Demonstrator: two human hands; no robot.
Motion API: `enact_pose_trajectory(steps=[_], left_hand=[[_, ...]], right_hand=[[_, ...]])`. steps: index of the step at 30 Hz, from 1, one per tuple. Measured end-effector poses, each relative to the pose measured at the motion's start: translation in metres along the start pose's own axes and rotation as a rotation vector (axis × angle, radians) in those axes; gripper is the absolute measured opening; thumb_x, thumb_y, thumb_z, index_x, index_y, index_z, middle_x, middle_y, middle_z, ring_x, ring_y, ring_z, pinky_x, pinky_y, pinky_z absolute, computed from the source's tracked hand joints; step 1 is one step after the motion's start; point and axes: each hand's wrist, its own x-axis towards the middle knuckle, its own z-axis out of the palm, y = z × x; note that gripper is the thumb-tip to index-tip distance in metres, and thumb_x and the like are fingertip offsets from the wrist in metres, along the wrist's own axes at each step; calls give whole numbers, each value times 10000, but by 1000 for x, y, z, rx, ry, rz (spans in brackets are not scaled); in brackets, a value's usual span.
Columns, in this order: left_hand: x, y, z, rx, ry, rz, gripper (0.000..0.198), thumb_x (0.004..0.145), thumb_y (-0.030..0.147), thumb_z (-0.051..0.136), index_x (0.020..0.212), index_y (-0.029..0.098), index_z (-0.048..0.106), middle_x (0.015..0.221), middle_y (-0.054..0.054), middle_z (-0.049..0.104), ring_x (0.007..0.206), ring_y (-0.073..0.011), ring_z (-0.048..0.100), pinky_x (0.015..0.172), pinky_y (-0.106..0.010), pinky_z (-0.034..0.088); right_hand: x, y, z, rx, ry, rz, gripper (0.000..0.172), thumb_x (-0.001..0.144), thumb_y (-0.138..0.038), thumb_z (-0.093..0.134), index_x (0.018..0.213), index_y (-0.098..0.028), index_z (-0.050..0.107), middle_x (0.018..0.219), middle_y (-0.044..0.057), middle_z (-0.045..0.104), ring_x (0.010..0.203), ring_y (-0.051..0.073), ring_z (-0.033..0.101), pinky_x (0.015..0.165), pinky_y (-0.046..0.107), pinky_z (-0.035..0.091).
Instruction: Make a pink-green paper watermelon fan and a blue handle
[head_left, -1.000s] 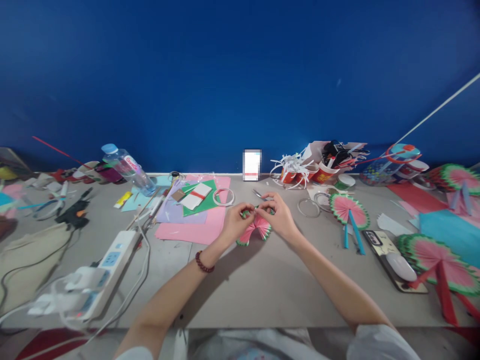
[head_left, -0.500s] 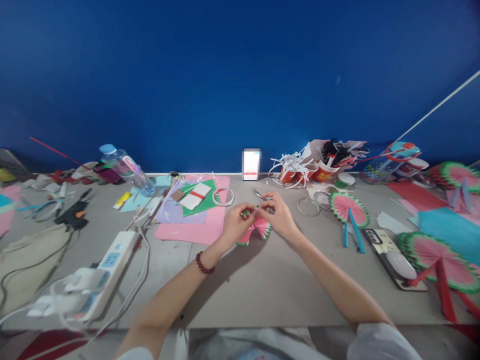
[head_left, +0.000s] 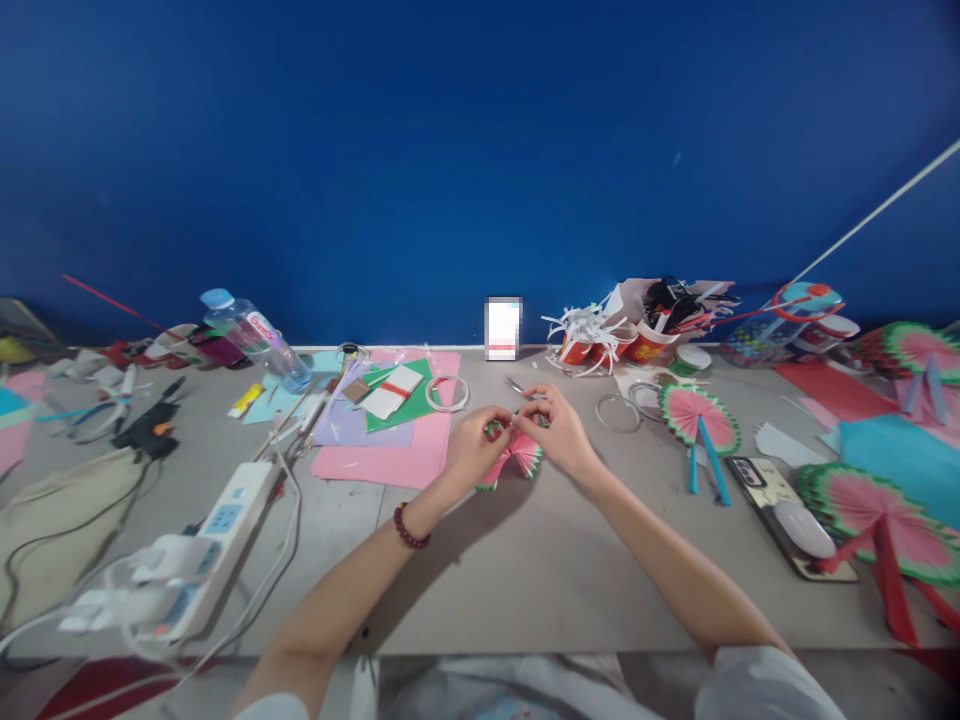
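Both hands meet over the middle of the table around a pink folded paper fan (head_left: 513, 463) with a green edge. My left hand (head_left: 477, 440) is closed, its thumb and fingers pinching the fan's upper edge from the left. From the right, my right hand (head_left: 556, 432) pinches the same edge, fingertips close to those of the left. The fan's pleats spread below the fingers, and its top is partly hidden by them. Just behind the right hand lies a small metal tool (head_left: 514, 384), partly covered by the fingers.
Pink paper (head_left: 382, 465) and a white ring-shaped coil (head_left: 447, 394) lie to the left, beyond them a bottle (head_left: 259, 340) and a power strip (head_left: 217, 550). Finished-looking fans (head_left: 701, 418), a phone (head_left: 757, 480) with a mouse (head_left: 804, 530), and red cups (head_left: 651, 345) are on the right.
Almost nothing differs. Both hands keep their pinch on the paper fan, and the view has shifted very slightly.
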Motion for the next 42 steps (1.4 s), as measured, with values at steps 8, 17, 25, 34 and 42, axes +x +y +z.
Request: enact_pose_trajectory(steps=[8,17,25,34,42], left_hand=[[0,1,-1,2,-21,15,90,783,213,573,830,185,645,793,-19,669,653,-123,555,585,-223,436],[0,1,0,-18,-14,10,101,782,239,578,828,185,650,809,-26,684,687,-135,581,603,-233,441],[6,2,-5,-186,-22,-28,106,752,231,590,801,177,667,786,-32,695,631,-119,556,591,-233,441],[7,0,-5,-236,-38,-48,102,722,214,608,789,179,678,788,-25,700,697,-132,603,647,-240,475],[6,3,-6,-199,-22,-36,100,722,217,610,788,179,675,788,-31,703,706,-142,614,641,-243,483]], right_hand=[[-1,-4,-2,-46,5,-7,288,720,-272,605,978,-216,492,670,-31,621,591,139,495,644,274,414],[-2,-10,-4,-83,23,-16,248,723,-294,622,939,-211,535,660,-26,608,591,139,483,624,270,409],[1,-10,-12,-203,57,-142,151,763,-339,635,860,-233,683,679,6,542,656,172,515,659,310,432],[6,-11,-14,-188,7,-223,98,792,-287,615,796,-274,712,934,49,676,981,243,569,914,421,408],[5,-11,-14,-104,-72,-79,119,785,-307,585,752,-236,676,778,25,686,766,208,613,740,347,467]])
